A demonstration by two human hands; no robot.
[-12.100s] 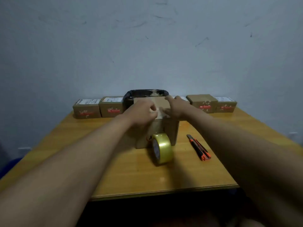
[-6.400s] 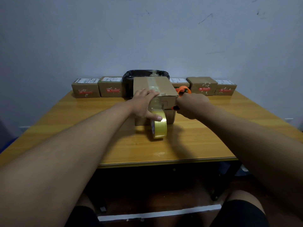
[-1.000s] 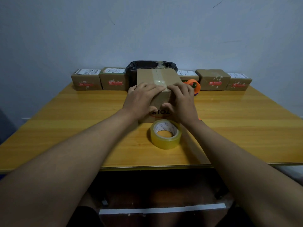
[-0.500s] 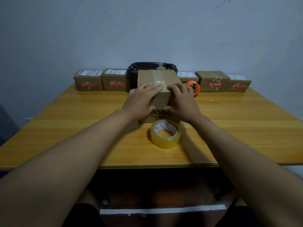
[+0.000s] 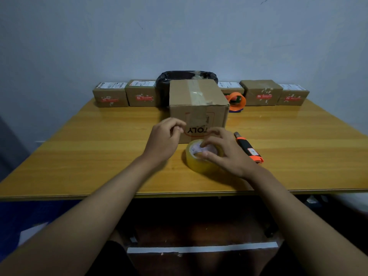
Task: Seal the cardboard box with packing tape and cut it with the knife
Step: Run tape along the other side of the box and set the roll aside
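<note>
The cardboard box (image 5: 196, 100) stands mid-table with a clear tape strip along its top seam and down its front face. A yellowish tape roll (image 5: 199, 158) lies flat just in front of it. My right hand (image 5: 225, 152) rests on the roll, fingers spread over its core and rim. My left hand (image 5: 164, 139) hovers left of the roll, off the box, with fingers loosely curled and nothing in them. The orange-and-black knife (image 5: 248, 148) lies on the table right of my right hand.
A wooden table (image 5: 79, 152) carries a row of small cardboard boxes (image 5: 110, 94) along the back wall, a black bin (image 5: 185, 75) behind the main box, and an orange tape dispenser (image 5: 236, 101) at the box's right rear.
Both hands have come off the box's front edge and moved toward me. My right hand now lies on the tape roll; my left hangs free. The knife has come into view.
</note>
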